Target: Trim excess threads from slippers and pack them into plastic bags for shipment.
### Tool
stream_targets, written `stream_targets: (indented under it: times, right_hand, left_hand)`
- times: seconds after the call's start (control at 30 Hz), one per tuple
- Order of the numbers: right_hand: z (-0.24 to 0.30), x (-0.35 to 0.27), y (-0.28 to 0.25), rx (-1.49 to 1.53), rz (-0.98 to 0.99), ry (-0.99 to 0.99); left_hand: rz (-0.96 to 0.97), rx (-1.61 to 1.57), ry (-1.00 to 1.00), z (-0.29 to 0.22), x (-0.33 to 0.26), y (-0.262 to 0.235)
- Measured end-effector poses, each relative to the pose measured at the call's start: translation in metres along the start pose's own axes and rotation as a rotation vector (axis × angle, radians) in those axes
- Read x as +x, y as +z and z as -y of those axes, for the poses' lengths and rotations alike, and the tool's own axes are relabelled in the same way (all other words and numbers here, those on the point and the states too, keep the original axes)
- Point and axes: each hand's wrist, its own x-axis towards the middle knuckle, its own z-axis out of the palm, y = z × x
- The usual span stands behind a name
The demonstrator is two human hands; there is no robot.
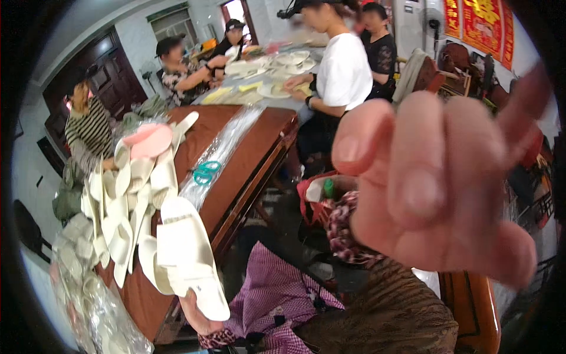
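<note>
In my left hand (pixel 199 317), low in the view, is a white slipper (pixel 181 236), gripped near one end with its broad strap facing up. Another white slipper (pixel 152 268) lies right behind it; whether my fingers hold that one too is hidden. Raised close to the camera, my right hand (pixel 427 183) looks large and blurred. Its palm side faces me, with several fingers loosely curled and one stretched toward the upper right. Nothing shows in it. Beyond my left hand, a heap of white slippers (pixel 121 230) covers the table's left side, topped by a pink slipper (pixel 152 140).
Teal-handled scissors (pixel 206 173) rest on clear plastic wrap (pixel 227 147) along the brown table (pixel 259 156). Bagged slippers (pixel 97 307) hang at the near left edge. A person in stripes (pixel 91 127) touches the heap. Several people work around a farther table (pixel 244 76). A red bag (pixel 306 197) stands below.
</note>
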Motion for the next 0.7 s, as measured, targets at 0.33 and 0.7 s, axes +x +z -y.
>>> stream_targets:
  times: [0.33,0.7]
  right_hand:
    - [0.001,0.054,-0.069,-0.087,0.31,0.115]
    - [-0.026,-0.006,-0.066,-0.145,0.342,0.132]
  left_hand:
    - [-0.077,-0.026,-0.032,-0.025,-0.007,-0.012]
    - [-0.103,-0.096,-0.046,-0.018,0.008,-0.014]
